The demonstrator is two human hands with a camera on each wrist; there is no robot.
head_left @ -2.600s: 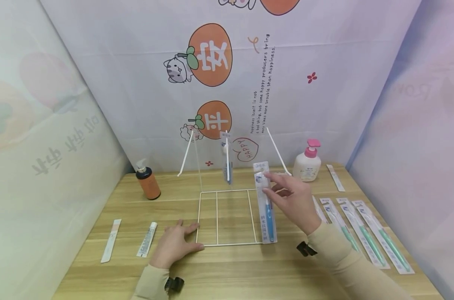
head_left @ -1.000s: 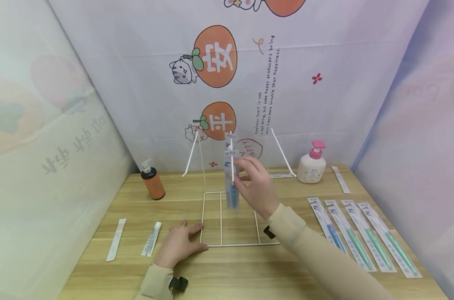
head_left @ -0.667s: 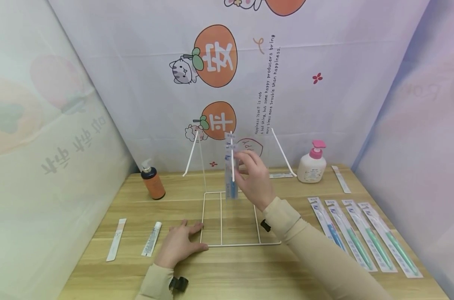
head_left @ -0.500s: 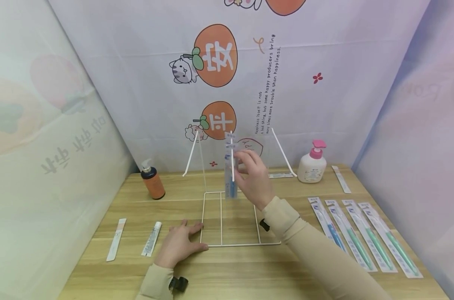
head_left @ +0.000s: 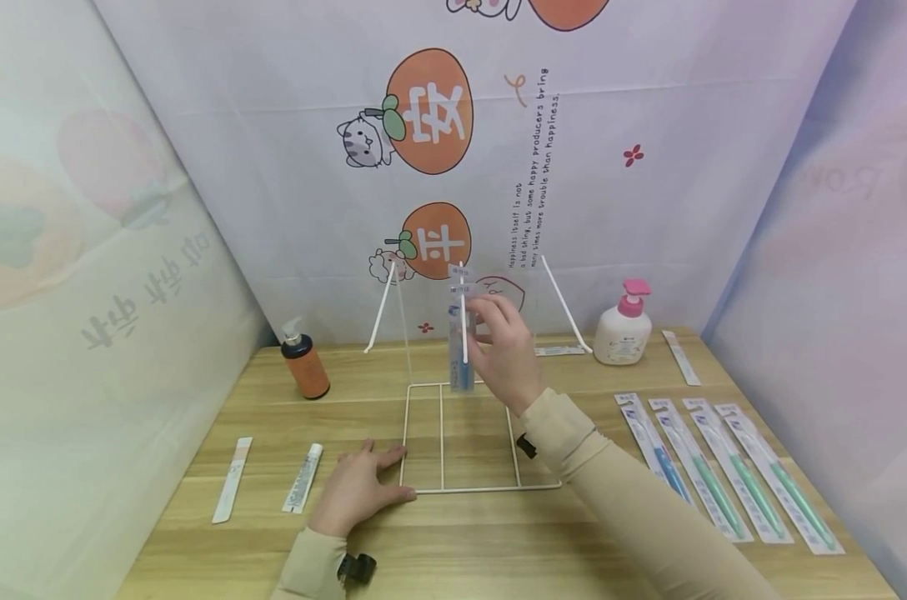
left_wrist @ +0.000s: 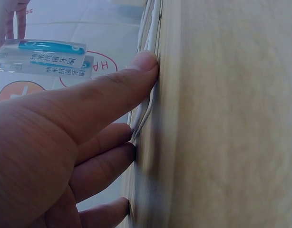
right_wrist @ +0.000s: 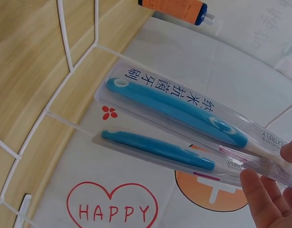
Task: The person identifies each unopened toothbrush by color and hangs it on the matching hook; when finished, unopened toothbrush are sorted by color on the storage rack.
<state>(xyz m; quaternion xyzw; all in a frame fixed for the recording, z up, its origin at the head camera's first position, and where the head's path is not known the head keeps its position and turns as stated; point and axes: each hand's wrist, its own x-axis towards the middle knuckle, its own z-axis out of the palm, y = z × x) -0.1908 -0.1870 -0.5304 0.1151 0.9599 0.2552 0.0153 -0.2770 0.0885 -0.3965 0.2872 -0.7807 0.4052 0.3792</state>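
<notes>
Pinching the top of a packed toothbrush point(head_left: 462, 354), your right hand point(head_left: 498, 350) holds it upright at the wire rack's point(head_left: 461, 487) peg, just in front of a second pack point(right_wrist: 158, 148) hanging there. Your left hand point(head_left: 359, 487) lies flat on the counter point(head_left: 498, 542), fingers straight, thumb against the rack's base wire. Risk: the slim peg may miss the pack's hang hole, so the pack could slip down; easing off the left hand could let the light rack shift. The packs are long, flat, clear plastic with a card back, and glossy; the brush handles are smooth blue. The rack is thin white wire; the counter is pale wood grain.
</notes>
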